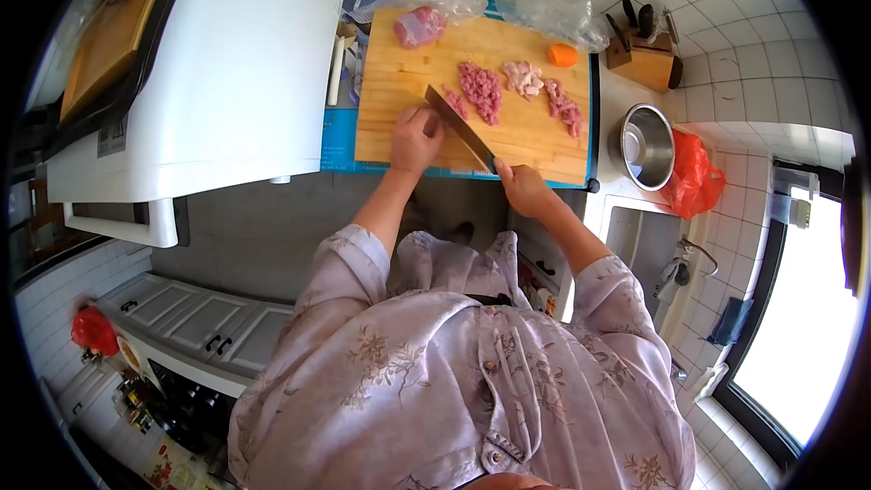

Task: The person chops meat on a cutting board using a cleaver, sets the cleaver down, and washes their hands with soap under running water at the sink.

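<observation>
My right hand (524, 189) grips the handle of a kitchen knife (461, 131) at the front of a wooden cutting board (386, 73). The blade slants up and left across the wood, its tip close to my left hand (417, 139). That hand is closed, fingers curled on the board beside the blade; anything under them is hidden. Just past the blade lie a few small bits of pink meat (455, 102). Behind them are a larger heap of diced meat (481, 91), a paler heap (523, 79) and a third pink heap (564, 109).
A wrapped lump of meat (420, 27) and an orange carrot piece (562, 55) sit at the board's back. Clear plastic bags (558, 16) lie behind. To the right stand a knife block (642, 63), a steel bowl (647, 147), a red bag (695, 177) and a sink (642, 234).
</observation>
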Demonstrator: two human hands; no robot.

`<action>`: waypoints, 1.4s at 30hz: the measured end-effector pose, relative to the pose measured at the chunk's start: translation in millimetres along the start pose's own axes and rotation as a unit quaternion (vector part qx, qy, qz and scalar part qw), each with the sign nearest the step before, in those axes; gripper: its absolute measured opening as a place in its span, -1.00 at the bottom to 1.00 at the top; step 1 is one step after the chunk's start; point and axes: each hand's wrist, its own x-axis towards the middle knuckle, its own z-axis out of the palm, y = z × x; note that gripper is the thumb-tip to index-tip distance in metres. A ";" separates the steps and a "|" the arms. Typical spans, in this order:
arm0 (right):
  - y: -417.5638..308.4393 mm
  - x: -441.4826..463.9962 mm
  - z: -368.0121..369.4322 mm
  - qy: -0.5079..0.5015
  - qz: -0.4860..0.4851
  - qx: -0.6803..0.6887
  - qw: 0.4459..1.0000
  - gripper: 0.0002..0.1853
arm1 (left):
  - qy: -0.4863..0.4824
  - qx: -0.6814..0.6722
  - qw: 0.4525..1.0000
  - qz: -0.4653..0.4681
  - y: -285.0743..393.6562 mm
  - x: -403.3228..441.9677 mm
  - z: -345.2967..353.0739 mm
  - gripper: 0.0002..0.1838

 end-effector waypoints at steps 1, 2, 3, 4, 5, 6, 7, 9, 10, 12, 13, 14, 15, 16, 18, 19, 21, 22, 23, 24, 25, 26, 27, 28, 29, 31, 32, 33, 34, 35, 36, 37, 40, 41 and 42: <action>-1.1 -6.9 -6.7 0.000 -0.001 -0.001 1.000 -0.31 | 0.000 0.001 1.000 0.003 -1.1 -0.2 -0.7 -0.82; -3.6 -12.4 -13.5 -0.010 0.004 0.001 1.000 -0.30 | 0.001 0.002 1.000 0.008 -1.9 0.3 -1.6 -0.81; -5.2 -15.2 -17.2 -0.019 0.010 0.003 1.000 -0.29 | 0.003 0.002 1.000 0.009 1.9 1.3 -3.6 -0.81; -5.2 -16.6 -17.7 -0.018 0.009 0.002 1.000 -0.29 | 0.016 -0.019 0.999 -0.022 6.7 0.3 -5.2 -0.79; -5.3 -17.5 -18.2 -0.012 0.008 -0.007 1.000 -0.29 | 0.027 -0.041 0.997 -0.053 10.6 0.6 -6.6 -0.77; -7.9 -18.6 -19.5 -0.006 0.007 -0.016 1.000 -0.29 | 0.028 -0.041 0.997 -0.052 10.8 1.5 -8.2 -0.77; -11.1 -19.7 -20.4 -0.006 0.006 -0.016 1.000 -0.29 | 0.034 -0.021 0.998 -0.047 9.9 1.7 -10.8 -0.76; -17.8 -23.9 -20.3 -0.029 0.021 0.022 0.999 -0.29 | 0.038 0.000 0.998 -0.045 5.2 -4.5 -11.8 -0.75; -15.5 -23.1 -17.0 -0.030 0.021 0.022 0.999 -0.29 | 0.018 -0.055 0.995 -0.079 0.9 -8.8 -9.8 -0.76; -9.3 -19.2 -8.0 -0.005 -0.023 0.010 1.000 -0.38 | -0.001 -0.111 0.988 -0.112 -2.1 -10.2 -9.5 -0.77; -7.4 -18.5 -5.5 -0.006 -0.023 0.009 1.000 -0.38 | 0.004 -0.067 0.995 -0.077 -0.5 -8.5 -11.2 -0.77; -6.0 -17.6 -3.7 -0.003 -0.029 0.011 1.000 -0.40 | 0.010 -0.023 0.999 -0.042 1.3 -6.6 -12.6 -0.78; -5.8 -17.0 -3.0 0.001 -0.036 0.012 0.999 -0.41 | 0.010 -0.024 0.999 -0.043 1.8 -5.3 -12.6 -0.78; -6.1 -16.6 -3.1 0.001 -0.035 0.011 0.999 -0.41 | 0.015 -0.017 0.999 -0.027 2.6 -3.7 -12.6 -0.80; -7.9 -15.6 -4.0 -0.018 -0.016 -0.014 1.000 -0.42 | 0.020 -0.011 1.000 -0.011 2.4 -2.3 -12.6 -0.82; -9.5 -16.0 -4.6 -0.019 -0.016 -0.014 1.000 -0.42 | 0.014 -0.006 1.000 -0.008 1.9 -2.1 -12.5 -0.83; -12.8 -17.9 -5.6 -0.027 -0.020 -0.004 0.999 -0.32 | 0.007 0.000 1.000 -0.006 2.5 -1.9 -12.9 -0.83; -13.5 -18.4 -6.5 -0.027 -0.020 -0.005 0.999 -0.32 | -0.005 -0.002 1.000 -0.020 3.7 -2.3 -13.3 -0.84; -14.1 -18.4 -7.7 -0.035 -0.010 -0.008 0.999 -0.32 | -0.017 -0.003 0.999 -0.034 4.1 -1.5 -13.9 -0.86; -15.1 -17.9 -8.0 -0.044 -0.001 -0.011 0.999 -0.31 | -0.017 -0.002 0.999 -0.034 2.3 -1.3 -13.8 -0.86; -17.0 -17.0 -8.1 -0.046 0.000 -0.011 0.999 -0.31 | -0.015 0.000 1.000 -0.018 0.8 -1.8 -13.8 -0.86; -19.6 -14.2 -8.9 -0.060 -0.005 -0.029 0.998 -0.39 | -0.013 0.001 1.000 -0.002 -1.2 -1.1 -12.8 -0.86; -21.6 -11.2 -8.7 -0.074 -0.008 -0.047 0.996 -0.47 | -0.013 0.001 1.000 -0.003 -0.8 -0.9 -12.7 -0.86; -19.8 -1.8 -2.9 -0.076 -0.006 -0.047 0.996 -0.47 | -0.016 0.010 1.000 -0.017 0.7 -1.9 -12.9 -0.84; -16.1 15.1 6.2 -0.056 -0.132 -0.132 0.981 -0.56 | -0.019 0.018 0.999 -0.029 1.9 -1.9 -11.8 -0.82; -38.5 40.4 10.8 -0.024 -0.228 -0.155 0.961 -0.56 | -0.015 0.010 0.999 -0.034 0.8 -3.8 -8.8 -0.82; -60.6 45.9 6.8 -0.014 -0.202 -0.094 0.975 -0.44 | -0.008 0.006 0.999 -0.036 0.2 -4.5 -9.2 -0.82; -68.0 47.2 3.4 -0.013 -0.203 -0.093 0.975 -0.44 | -0.008 0.008 0.999 -0.035 0.2 -4.3 -11.0 -0.82; -73.4 47.7 0.2 -0.025 -0.191 -0.085 0.978 -0.43 | -0.012 0.005 0.999 -0.032 0.7 -3.8 -12.2 -0.81; -75.3 47.6 -1.9 -0.036 -0.178 -0.079 0.980 -0.41 | -0.016 0.000 0.999 -0.029 2.1 -3.3 -12.3 -0.81; -66.6 46.1 1.0 -0.034 -0.179 -0.079 0.980 -0.41 | -0.015 0.000 1.000 -0.028 7.0 -1.4 -15.0 -0.81; -51.6 41.5 5.8 -0.016 -0.187 -0.082 0.979 -0.36 | -0.024 0.004 1.000 -0.012 14.2 1.0 -20.0 -0.80; -33.7 19.8 -6.6 -0.019 -0.085 -0.079 0.993 -0.35 | -0.029 0.011 0.999 0.028 15.0 2.0 -21.8 -0.78; -32.4 12.4 -10.8 -0.041 0.026 -0.070 0.996 -0.38 | -0.027 0.015 0.998 0.052 12.3 1.3 -22.2 -0.76; -27.7 8.3 -10.6 -0.041 0.027 -0.068 0.997 -0.38 | -0.029 0.016 0.998 0.053 8.8 0.3 -22.4 -0.76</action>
